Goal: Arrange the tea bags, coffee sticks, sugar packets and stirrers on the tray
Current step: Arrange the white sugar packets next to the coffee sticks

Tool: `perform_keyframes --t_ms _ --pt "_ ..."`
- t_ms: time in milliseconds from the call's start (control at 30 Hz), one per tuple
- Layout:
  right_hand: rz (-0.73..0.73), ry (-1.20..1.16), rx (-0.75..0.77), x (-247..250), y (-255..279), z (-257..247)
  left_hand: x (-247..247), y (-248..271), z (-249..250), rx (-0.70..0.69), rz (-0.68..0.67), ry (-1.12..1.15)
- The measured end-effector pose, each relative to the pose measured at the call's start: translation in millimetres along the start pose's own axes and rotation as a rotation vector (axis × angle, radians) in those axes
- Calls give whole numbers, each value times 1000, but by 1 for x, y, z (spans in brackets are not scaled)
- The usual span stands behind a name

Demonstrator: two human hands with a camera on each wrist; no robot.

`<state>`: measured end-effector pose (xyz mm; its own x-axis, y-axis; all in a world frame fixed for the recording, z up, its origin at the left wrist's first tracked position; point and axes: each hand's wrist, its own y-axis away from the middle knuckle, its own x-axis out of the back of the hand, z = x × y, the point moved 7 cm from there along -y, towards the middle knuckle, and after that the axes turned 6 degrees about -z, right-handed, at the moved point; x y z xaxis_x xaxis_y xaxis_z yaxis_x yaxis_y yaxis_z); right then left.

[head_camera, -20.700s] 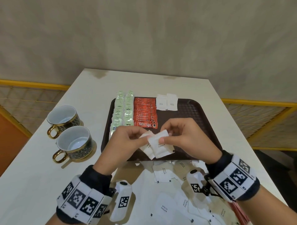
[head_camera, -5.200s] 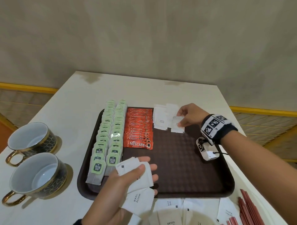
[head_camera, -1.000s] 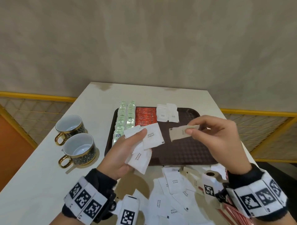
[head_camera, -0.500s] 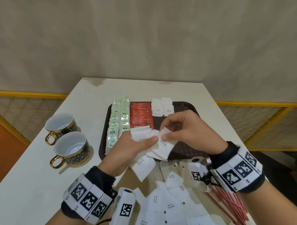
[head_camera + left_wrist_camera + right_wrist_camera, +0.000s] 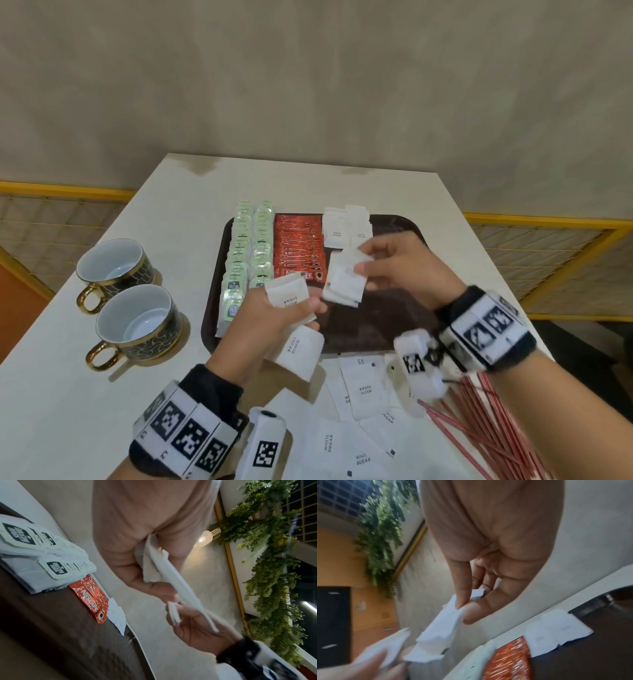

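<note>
On tray: tea bags, coffee sticks

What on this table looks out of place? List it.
Loose sugar packets lie jumbled and overlapping on the table below the tray, and the red stirrers sit fanned unevenly beside them. Tea bags and coffee sticks look orderly.

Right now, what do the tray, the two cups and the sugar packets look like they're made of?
Tray: probably moulded plastic, dark brown, with a fine textured grid on its floor.
Cups: likely glazed ceramic, glossy white inside, with gold rims and handles.
Sugar packets: matte white paper, creased, with serrated edges and printed text.
</note>
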<state>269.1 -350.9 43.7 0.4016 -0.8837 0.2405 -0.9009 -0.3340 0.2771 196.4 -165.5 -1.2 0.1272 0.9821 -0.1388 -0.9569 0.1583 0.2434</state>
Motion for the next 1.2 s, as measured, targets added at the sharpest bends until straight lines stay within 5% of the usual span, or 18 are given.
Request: perform_keyframes --t_ms 167,367,767,933,1200 --pt "234 313 -42 53 -93 16 7 -6 -9 60 49 50" --pt "215 517 -122 52 -162 43 18 -7 -17 85 101 92" --pt "161 260 -88 88 -163 35 24 -16 -23 108 140 113" --pt "68 519 -171 86 -155 50 25 -15 -23 109 149 127" --pt "111 830 -94 75 -167 50 37 -14 -25 118 212 157"
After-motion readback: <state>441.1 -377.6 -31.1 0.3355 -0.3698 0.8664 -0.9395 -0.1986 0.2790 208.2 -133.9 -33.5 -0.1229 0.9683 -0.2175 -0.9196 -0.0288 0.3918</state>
